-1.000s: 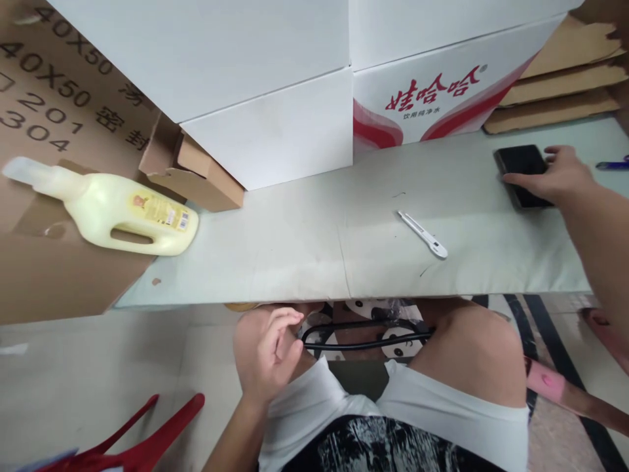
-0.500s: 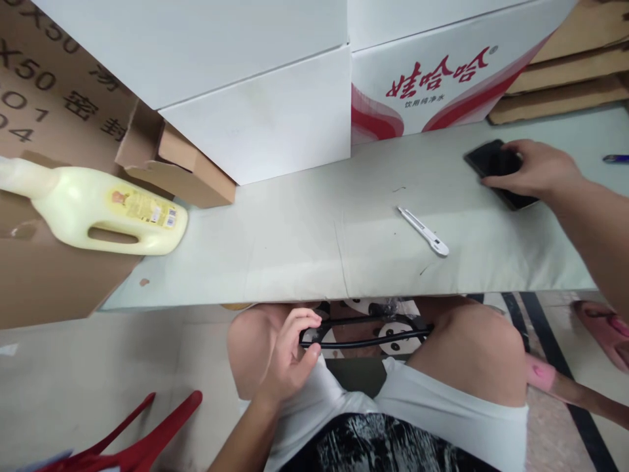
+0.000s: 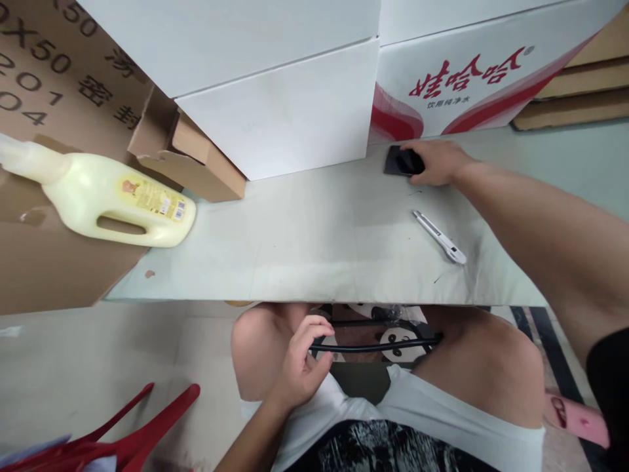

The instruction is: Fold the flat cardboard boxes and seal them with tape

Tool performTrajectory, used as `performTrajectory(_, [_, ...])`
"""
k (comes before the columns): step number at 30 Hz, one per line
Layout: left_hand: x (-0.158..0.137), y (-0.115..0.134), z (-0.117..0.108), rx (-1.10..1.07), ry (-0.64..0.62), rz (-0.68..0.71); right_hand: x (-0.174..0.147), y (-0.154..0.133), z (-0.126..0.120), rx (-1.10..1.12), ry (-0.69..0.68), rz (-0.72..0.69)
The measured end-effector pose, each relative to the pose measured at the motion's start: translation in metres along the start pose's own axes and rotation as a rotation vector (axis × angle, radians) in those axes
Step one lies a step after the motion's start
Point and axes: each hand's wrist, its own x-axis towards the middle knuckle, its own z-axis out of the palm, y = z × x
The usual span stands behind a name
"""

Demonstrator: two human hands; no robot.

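Note:
My right hand [image 3: 439, 162] grips a black phone [image 3: 397, 162], flat and rectangular, on the cloth-covered table [image 3: 314, 229]. The phone lies close to the foot of the white boxes, and my fingers and palm hide its right end. Nearer the front lies a white utility knife [image 3: 439, 237], apart from my hand and pointing up to the left. My left hand [image 3: 307, 364] hovers over my left thigh, below the table edge. Its fingers are slightly curled, thumb apart, and nothing is between them.
White cartons [image 3: 285, 111] and a red-printed carton [image 3: 452, 92] line the back. At left, a pale yellow bottle [image 3: 108, 203] lies beside a small brown box [image 3: 206, 164]. Flattened cardboard [image 3: 574, 98] is stacked back right. A red plastic piece [image 3: 167, 419] shows lower left.
My right hand has moved left with the phone, from the table's right side to in front of the red-printed carton. My left hand stays about where it was. The view has shifted slightly.

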Motion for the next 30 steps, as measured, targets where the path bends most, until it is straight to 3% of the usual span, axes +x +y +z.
performTrajectory(5, [0.001, -0.002, 0.002, -0.027, -0.01, -0.005, 0.015, -0.01, -0.008, -0.127, 0.031, -0.045])
performTrajectory(8, [0.002, -0.01, 0.003, -0.056, 0.005, 0.001, 0.005, -0.01, -0.008, -0.179, 0.005, 0.021])
performTrajectory(16, [0.001, -0.015, 0.007, -0.069, -0.006, 0.015, -0.01, -0.026, -0.015, -0.135, 0.122, 0.071])
performTrajectory(20, [0.004, -0.018, -0.007, -0.008, 0.057, 0.039, -0.047, -0.047, -0.014, -0.054, 0.183, 0.147])
performTrajectory(22, [0.018, -0.021, -0.028, 0.091, 0.129, 0.066, -0.084, -0.06, -0.003, 0.004, 0.231, 0.123])
performTrajectory(24, [0.048, -0.022, -0.063, 0.241, 0.221, 0.128, -0.124, -0.071, 0.016, 0.03, 0.262, 0.2])
performTrajectory(26, [0.093, -0.018, -0.109, 0.43, 0.31, 0.173, -0.155, -0.079, 0.035, 0.092, 0.243, 0.333])
performTrajectory(30, [0.201, -0.003, -0.196, 0.824, 0.597, 0.253, -0.181, -0.093, 0.058, 0.123, 0.204, 0.368])
